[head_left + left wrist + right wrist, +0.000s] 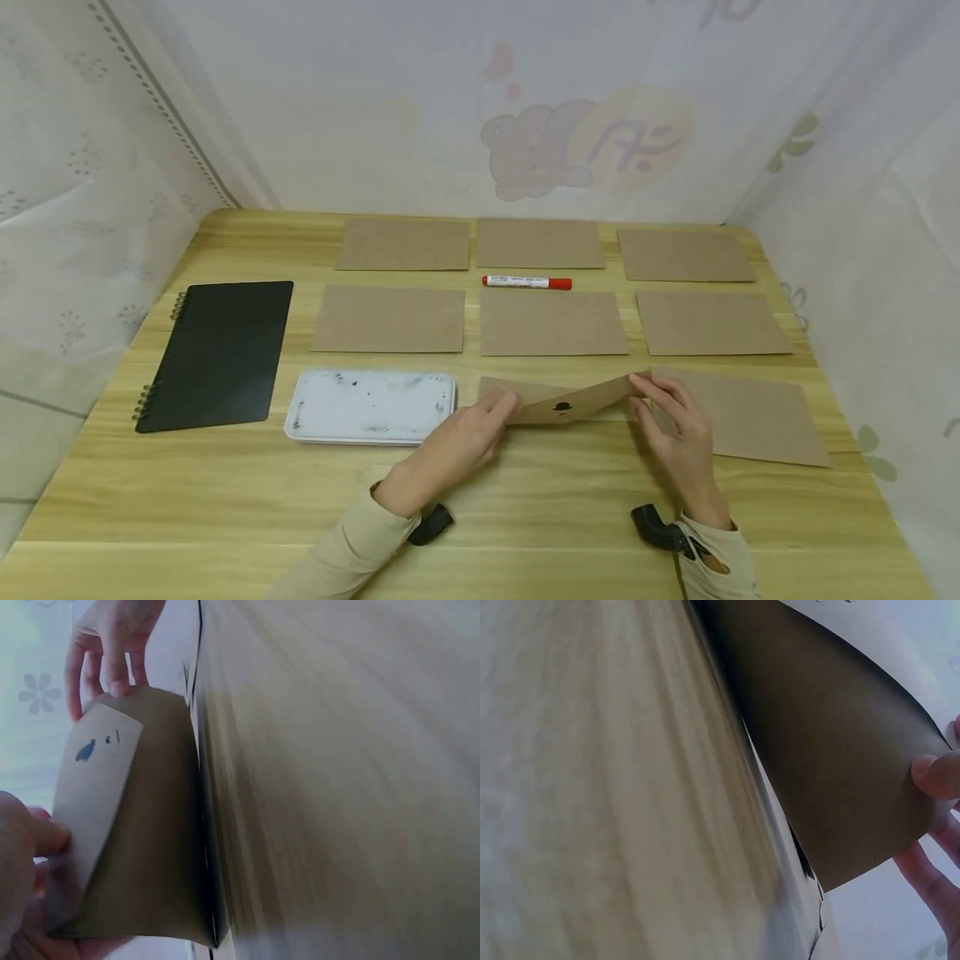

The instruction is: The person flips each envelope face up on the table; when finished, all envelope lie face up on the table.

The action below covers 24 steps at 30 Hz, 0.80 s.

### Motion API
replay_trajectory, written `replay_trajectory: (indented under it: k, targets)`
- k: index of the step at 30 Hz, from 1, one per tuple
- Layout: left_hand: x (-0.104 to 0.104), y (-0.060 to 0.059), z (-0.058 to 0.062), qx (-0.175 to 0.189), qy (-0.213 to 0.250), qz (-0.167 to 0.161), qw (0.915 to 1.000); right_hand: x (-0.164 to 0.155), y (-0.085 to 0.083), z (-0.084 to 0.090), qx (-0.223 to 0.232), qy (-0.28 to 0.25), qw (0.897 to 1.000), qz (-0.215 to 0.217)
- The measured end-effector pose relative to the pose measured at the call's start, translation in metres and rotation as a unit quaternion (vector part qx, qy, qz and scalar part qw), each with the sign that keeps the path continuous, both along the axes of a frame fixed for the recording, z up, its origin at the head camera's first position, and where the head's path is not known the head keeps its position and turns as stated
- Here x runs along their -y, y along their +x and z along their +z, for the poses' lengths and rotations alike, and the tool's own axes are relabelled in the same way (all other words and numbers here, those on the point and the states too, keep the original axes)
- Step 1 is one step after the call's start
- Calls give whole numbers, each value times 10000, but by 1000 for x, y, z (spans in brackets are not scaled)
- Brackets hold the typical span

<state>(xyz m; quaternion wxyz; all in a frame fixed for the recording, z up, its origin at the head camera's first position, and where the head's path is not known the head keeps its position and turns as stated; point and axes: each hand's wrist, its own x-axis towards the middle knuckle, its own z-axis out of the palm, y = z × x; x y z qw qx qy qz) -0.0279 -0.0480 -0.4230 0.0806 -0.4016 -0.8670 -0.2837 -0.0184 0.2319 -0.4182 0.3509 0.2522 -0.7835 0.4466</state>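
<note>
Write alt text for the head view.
Both hands, left and right, lift a brown card by its ends off a wooden table. Seven more cards lie flat around a red marker, with a white tray and black notebook at left.

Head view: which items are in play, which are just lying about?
In play: left hand and right hand pinching the lifted brown card.
Idle: flat brown cards, red marker, black spiral notebook, white tray.

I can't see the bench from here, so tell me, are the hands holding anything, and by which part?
Yes: a brown card, lifted at its near edge. The left hand pinches its left end, the right hand its right end.
</note>
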Motion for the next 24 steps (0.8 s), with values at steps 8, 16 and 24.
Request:
replay_trajectory:
  k: [8, 16, 24]
  targets:
    - [14, -5, 6, -457, 559, 152, 9973, -5, 0, -6, -9, -307, 9995, 80]
    - [9, -5, -2, -1044, 1094, 237, 9882, -9, 4, -1, 2, -545, 9984, -149]
    - [4, -7, -8, -858, 964, 493, 9904, -14, 4, -6, 158, -593, 9971, -444]
